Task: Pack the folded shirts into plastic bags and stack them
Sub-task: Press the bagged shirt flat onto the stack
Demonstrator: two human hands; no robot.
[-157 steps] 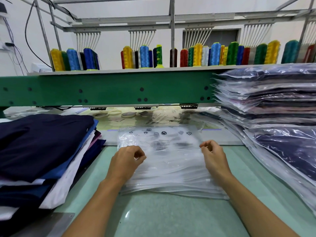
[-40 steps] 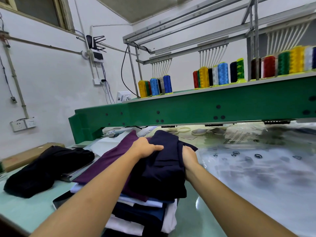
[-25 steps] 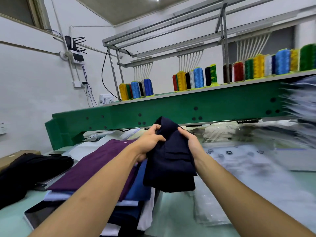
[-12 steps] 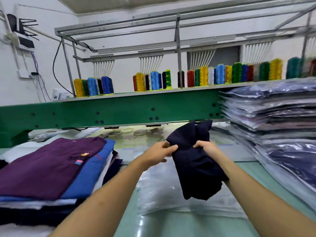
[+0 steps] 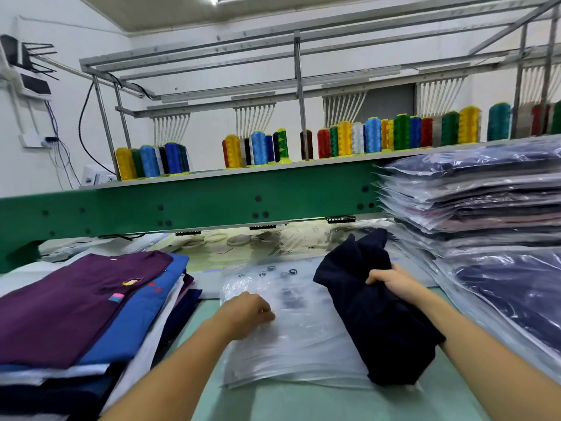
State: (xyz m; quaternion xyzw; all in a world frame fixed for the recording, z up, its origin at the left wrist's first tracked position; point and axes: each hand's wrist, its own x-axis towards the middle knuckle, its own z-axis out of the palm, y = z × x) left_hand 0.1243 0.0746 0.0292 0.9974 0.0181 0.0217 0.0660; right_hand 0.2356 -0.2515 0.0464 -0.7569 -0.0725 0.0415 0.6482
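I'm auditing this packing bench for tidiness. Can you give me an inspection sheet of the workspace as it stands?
Surface: pale green table, mostly covered.
Job's things: navy shirt bunched up, hanging over the empty plastic bags; folded shirts stacked on the left, purple on top; bagged shirts stacked on the right.
Clutter: small round items under the green beam.
Hands: right hand grips the navy shirt; left hand rests curled on the plastic bags, grip unclear.
Cables: black cable and thin wires on the left wall.
Surroundings: thread cones on the shelf above the beam.
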